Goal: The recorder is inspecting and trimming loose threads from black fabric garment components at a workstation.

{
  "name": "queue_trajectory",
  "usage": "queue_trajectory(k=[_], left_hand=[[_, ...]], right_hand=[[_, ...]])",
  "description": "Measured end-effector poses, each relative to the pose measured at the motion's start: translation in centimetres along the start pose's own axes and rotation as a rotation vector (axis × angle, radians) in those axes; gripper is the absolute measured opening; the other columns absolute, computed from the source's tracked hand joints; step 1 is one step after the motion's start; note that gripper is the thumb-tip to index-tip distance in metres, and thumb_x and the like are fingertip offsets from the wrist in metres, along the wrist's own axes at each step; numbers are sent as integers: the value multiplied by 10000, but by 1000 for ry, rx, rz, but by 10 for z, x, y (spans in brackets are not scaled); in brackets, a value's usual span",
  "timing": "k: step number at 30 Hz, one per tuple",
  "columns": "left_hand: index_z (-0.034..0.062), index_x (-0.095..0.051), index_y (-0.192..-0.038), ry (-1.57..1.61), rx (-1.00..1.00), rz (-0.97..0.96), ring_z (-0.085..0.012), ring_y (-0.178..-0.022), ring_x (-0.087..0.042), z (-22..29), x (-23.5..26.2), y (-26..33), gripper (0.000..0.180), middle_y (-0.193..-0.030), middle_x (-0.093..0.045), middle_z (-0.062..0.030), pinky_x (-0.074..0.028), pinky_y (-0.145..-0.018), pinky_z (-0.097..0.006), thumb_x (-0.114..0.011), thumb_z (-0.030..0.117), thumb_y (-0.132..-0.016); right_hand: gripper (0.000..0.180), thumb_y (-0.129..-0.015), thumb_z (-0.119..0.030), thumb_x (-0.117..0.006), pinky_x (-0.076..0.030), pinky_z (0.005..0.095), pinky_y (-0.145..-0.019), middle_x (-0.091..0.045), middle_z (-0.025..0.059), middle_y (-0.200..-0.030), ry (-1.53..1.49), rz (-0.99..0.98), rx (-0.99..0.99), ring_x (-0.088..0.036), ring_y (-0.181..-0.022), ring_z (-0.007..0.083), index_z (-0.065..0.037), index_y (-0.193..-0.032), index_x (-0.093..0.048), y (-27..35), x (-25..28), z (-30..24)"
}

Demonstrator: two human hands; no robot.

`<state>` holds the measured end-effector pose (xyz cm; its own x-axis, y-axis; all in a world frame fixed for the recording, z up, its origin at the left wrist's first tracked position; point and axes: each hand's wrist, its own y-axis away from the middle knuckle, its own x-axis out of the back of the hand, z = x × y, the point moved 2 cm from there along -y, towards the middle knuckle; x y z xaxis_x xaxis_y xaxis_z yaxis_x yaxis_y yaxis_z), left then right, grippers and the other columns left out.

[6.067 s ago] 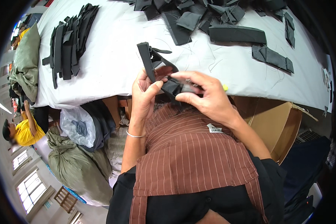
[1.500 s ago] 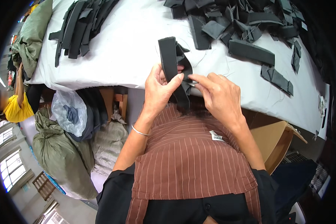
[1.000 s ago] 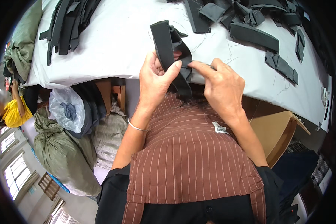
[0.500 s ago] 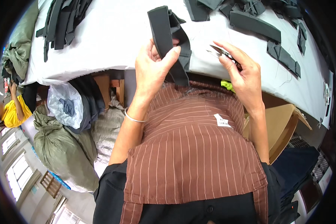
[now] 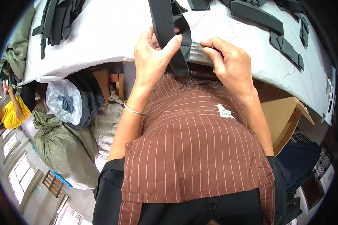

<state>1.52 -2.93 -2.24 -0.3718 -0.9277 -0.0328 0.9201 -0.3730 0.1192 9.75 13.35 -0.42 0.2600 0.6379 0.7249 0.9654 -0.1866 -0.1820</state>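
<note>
Left hand (image 5: pixel 154 56): I note fingers clamped round black strap (image 5: pixel 165 22) (thumb on top).
Right hand (image 5: pixel 231 65): fingertips pinching strap's edge over white table (image 5: pixel 101 33).

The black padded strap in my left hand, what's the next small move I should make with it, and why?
Probably draw the right hand away along the grey webbing to pull it taut. The left hand already pins the black padded strap with thumb over its face, and the right fingertips pinch the webbing beside it at the white table edge.
</note>
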Motion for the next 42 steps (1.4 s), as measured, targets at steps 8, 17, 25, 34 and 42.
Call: queue_trajectory(k=[8, 17, 25, 34, 42], left_hand=[[-36, -529, -1112, 18, 10, 17, -90, -836, -612, 2, 1, 3, 369, -979, -649, -88, -509, -736, -211, -702, 98, -816], [-36, -515, -1139, -4, 11, 11, -84, -851, -602, 8, -2, 4, 378, -1012, -632, -87, -506, -731, -204, -691, 80, -825], [-46, -514, -1142, 20, 16, 5, -78, -842, -595, 6, -2, 5, 361, -1002, -624, -76, -506, -723, -202, -670, 64, -836], [-44, -511, -1136, 31, -1, 12, -80, -836, -599, 3, -2, 5, 362, -991, -631, -80, -510, -715, -205, -674, 63, -830], [-32, -514, -1098, -37, 1, 40, -65, -810, -587, 2, -1, 5, 339, -970, -638, -72, -497, -682, -197, -679, 72, -821]], right_hand=[[81, -848, -172, -615, -469, 347, -545, -672, 36, -773, -13, 10, 0, -639, -645, 245, -104, -871, -652, -1, -3, 2], [62, -838, -150, -619, -465, 338, -535, -659, 39, -745, -2, 9, 24, -633, -642, 235, -92, -836, -639, 2, -4, 5], [72, -807, -70, -644, -494, 300, -597, -677, 74, -801, -19, 2, 37, -654, -686, 231, -52, -875, -661, 1, -6, 1], [73, -797, -89, -653, -477, 327, -581, -665, 61, -799, 43, 70, 85, -635, -685, 237, -57, -862, -651, 4, -5, -3], [103, -765, -82, -683, -465, 328, -574, -644, 47, -768, 59, 71, 132, -619, -668, 225, -72, -864, -659, 0, -9, -5]])
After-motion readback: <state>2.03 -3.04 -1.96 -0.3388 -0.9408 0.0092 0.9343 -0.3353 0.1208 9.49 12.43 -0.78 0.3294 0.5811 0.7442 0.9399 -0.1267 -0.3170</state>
